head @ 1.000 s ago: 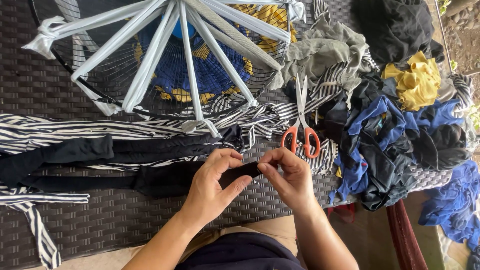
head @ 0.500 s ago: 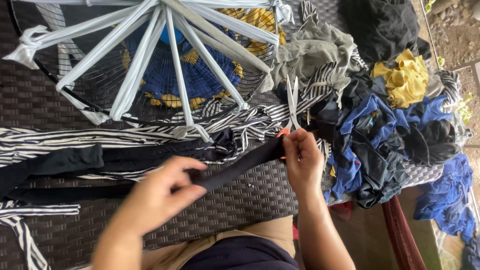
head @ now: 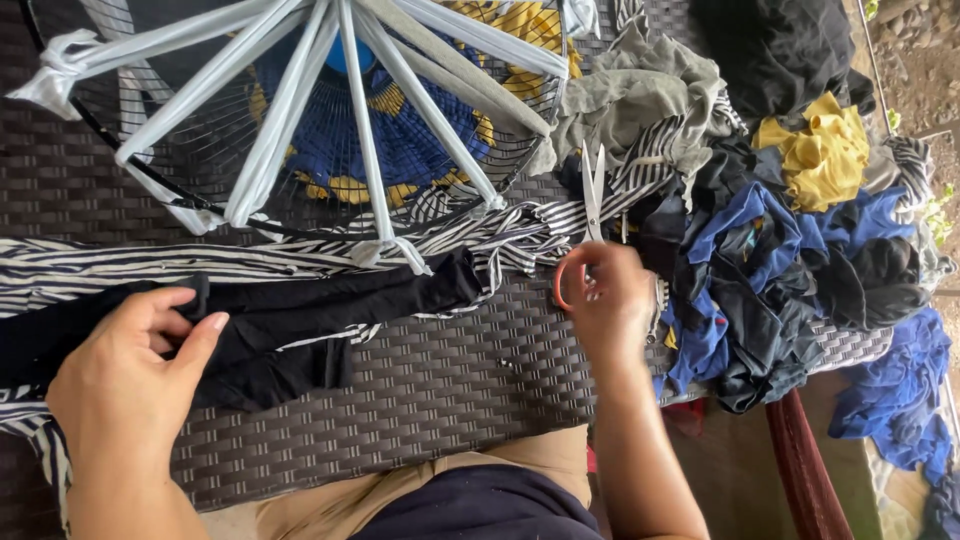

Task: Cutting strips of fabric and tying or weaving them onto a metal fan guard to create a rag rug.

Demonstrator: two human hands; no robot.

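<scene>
Left hand pinches black strip (right hand on scissors)

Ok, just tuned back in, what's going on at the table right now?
A person sits at a dark woven table. The left hand pinches a black fabric strip lying across it. The right hand rests on the orange-handled scissors, blades pointing away. Behind them stands a wire frame wrapped with pale strips, and a heap of fabric scraps lies to the right.
</scene>
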